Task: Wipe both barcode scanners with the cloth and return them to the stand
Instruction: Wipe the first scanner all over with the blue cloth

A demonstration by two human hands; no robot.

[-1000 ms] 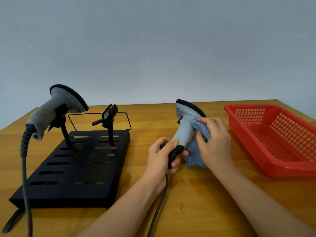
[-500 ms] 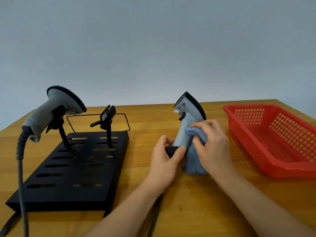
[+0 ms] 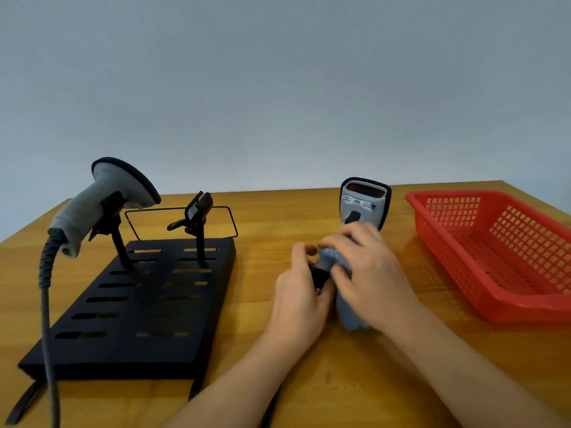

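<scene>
left hand (image 3: 298, 296): gripping held scanner's (image 3: 364, 205) handle base, right of stand (image 3: 139, 304).
right hand (image 3: 367, 273): pressing cloth (image 3: 346, 313) round handle.
risk: scanner twists loose.

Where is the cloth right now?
In the head view, right of centre: the blue cloth is under the right hand, pressed against the held scanner's handle, left of the red basket.

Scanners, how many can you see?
2. One scanner sits in a holder on the black stand. The other scanner is held in the left hand.
</scene>
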